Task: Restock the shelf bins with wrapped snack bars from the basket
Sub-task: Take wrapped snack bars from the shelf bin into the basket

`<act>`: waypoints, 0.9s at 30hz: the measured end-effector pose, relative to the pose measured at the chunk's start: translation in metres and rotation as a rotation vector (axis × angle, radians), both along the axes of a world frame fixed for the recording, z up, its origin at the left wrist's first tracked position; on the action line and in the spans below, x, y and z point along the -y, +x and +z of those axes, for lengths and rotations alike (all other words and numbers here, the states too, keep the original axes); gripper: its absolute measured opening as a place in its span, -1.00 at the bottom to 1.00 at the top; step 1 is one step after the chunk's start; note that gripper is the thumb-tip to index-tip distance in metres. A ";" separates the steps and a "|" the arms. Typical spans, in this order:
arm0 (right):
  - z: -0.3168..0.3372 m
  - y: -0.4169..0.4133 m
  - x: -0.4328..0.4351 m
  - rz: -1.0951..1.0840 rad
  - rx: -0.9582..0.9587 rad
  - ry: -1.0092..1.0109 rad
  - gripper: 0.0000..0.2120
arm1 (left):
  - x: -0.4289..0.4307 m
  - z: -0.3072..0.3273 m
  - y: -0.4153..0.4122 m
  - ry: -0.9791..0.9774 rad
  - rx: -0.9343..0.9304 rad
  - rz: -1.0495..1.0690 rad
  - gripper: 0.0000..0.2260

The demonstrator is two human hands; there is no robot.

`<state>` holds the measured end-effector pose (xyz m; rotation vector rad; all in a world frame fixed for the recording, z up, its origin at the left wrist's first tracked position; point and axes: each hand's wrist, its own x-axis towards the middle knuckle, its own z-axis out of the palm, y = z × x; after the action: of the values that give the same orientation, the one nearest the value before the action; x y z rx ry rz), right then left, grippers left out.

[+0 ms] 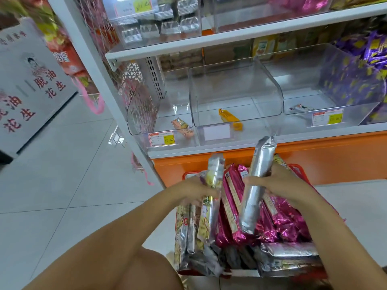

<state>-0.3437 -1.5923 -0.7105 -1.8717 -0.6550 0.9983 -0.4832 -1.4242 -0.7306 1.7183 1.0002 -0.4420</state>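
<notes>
Head view: left hand (193, 190) grips yellow bar (215, 174), right hand (281, 185) grips silver bar (251, 206).

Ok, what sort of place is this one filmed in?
Most likely a shop's snack aisle: clear shelf bins fronted by yellow price tags, and a red basket packed with wrapped snack bars.

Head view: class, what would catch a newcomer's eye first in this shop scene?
The red plastic basket at bottom centre, crammed with shiny magenta foil-wrapped bars, draws the eye. Above it, the right hand grips a long silver foil-wrapped bar and the left hand a yellow-and-silver wrapped bar. Behind, the clear plastic shelf bins sit nearly empty.
</notes>
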 end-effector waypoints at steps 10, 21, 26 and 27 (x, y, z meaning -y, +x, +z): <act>0.000 0.001 -0.014 0.205 0.148 -0.085 -0.83 | 0.008 0.032 0.003 -0.263 0.343 0.124 -0.14; 0.013 -0.011 -0.025 -0.007 0.349 -0.040 -0.52 | 0.005 0.033 0.002 -0.432 0.489 0.227 -0.52; 0.016 -0.012 -0.028 -0.040 0.301 0.065 -0.54 | 0.007 0.040 0.002 -0.372 0.563 0.229 -0.82; 0.019 -0.014 -0.029 -0.053 0.296 0.094 -0.57 | 0.006 0.039 0.002 -0.355 0.584 0.234 -0.77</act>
<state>-0.3576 -1.5636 -0.6913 -1.9604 -0.8061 0.6501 -0.4816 -1.4306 -0.6912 1.2766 0.6346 0.0431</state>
